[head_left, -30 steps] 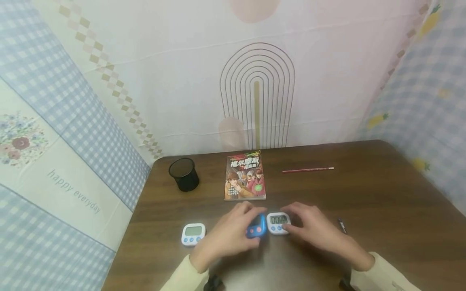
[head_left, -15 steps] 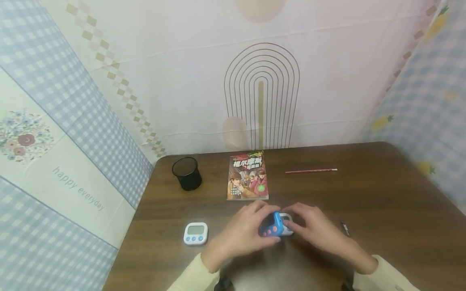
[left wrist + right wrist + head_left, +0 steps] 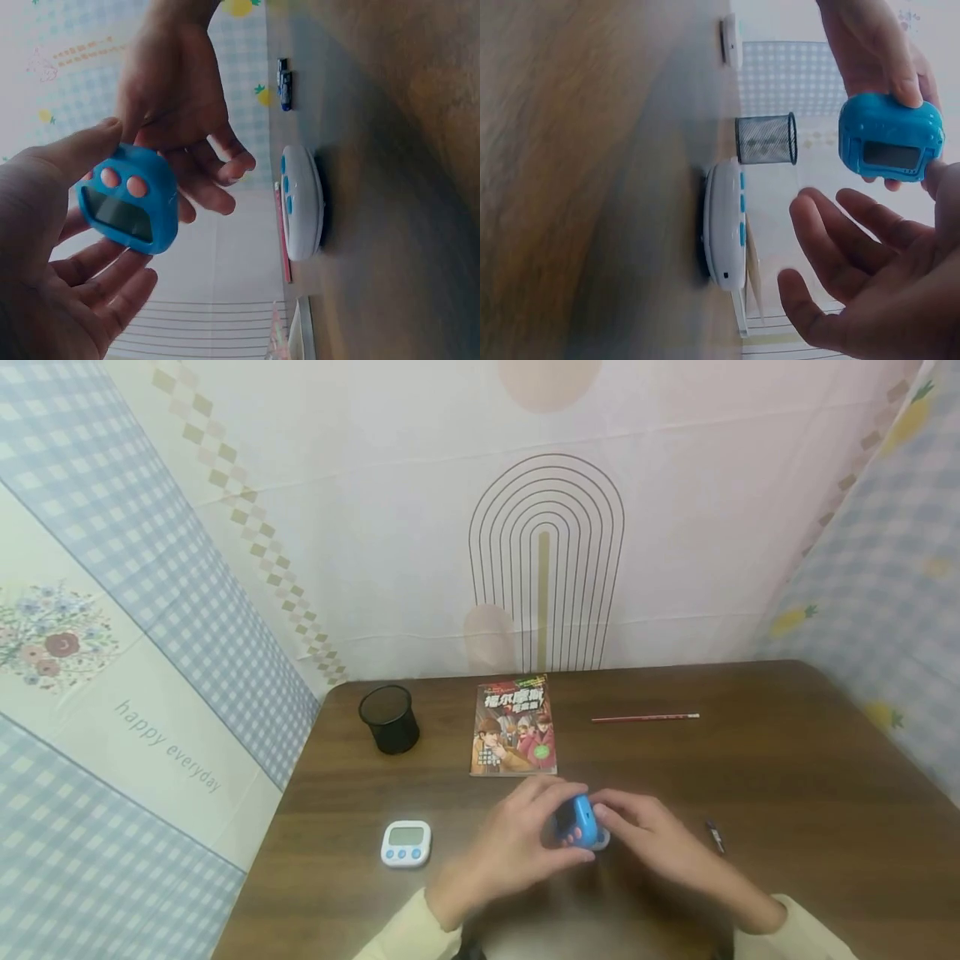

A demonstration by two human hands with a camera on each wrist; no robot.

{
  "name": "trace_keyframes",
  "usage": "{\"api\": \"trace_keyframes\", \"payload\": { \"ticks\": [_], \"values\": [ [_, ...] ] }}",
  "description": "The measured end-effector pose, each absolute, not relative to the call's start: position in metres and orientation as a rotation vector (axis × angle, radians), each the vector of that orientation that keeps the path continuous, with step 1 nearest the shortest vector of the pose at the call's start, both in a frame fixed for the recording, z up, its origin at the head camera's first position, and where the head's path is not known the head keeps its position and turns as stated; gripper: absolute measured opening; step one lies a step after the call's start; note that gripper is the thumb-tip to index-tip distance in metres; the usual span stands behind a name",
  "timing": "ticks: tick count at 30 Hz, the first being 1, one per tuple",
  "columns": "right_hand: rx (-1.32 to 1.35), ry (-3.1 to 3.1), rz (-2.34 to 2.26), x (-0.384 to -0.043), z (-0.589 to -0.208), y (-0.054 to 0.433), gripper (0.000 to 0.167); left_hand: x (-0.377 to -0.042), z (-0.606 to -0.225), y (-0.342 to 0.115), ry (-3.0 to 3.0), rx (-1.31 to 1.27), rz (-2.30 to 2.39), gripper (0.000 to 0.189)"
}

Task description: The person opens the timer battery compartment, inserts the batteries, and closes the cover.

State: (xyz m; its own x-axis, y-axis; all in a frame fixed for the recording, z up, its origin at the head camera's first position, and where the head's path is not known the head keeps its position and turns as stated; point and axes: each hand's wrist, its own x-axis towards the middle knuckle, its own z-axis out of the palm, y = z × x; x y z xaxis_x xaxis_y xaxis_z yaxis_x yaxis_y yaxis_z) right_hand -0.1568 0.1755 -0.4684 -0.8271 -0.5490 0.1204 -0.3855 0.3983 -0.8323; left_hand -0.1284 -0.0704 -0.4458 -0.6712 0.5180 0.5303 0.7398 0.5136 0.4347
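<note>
One blue timer (image 3: 135,201) up off the table (image 3: 795,785), pinched in the left hand (image 3: 517,835) between thumb and fingers, a white timer (image 3: 301,202) lying below. Right hand (image 3: 651,833) just beside it, fingers loosely spread, gripping nothing; from where I stand, can't tell whether its thumb touches the blue case. Second white timer (image 3: 406,844) sits near the left forearm.

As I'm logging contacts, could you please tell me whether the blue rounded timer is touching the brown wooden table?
No, the left hand holds the blue rounded timer up, apart from the table.
</note>
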Motion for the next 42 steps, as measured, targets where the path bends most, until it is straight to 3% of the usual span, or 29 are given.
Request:
{"api": "trace_keyframes", "payload": {
  "ticks": [11, 21, 32, 42],
  "values": [
    [-0.818, 2.132, -1.455, -0.157, -0.459, 0.178, 0.041, -0.126, -0.450, -0.065, -2.305, -1.072, -0.995, 0.073],
    [-0.744, 1.979, -1.616, -0.157, -0.462, 0.175, 0.035, -0.122, -0.451, -0.060, -2.339, -1.062, -1.161, 0.071],
    [-0.532, 2.128, -1.628, -0.154, -0.459, 0.173, 0.039, -0.116, -0.448, -0.056, -2.464, -0.827, -1.607, 0.069],
    [-0.524, 2.247, -1.638, -0.151, -0.459, 0.170, 0.030, -0.118, -0.445, -0.059, -2.404, -0.585, -1.857, 0.034]
  ]
}}
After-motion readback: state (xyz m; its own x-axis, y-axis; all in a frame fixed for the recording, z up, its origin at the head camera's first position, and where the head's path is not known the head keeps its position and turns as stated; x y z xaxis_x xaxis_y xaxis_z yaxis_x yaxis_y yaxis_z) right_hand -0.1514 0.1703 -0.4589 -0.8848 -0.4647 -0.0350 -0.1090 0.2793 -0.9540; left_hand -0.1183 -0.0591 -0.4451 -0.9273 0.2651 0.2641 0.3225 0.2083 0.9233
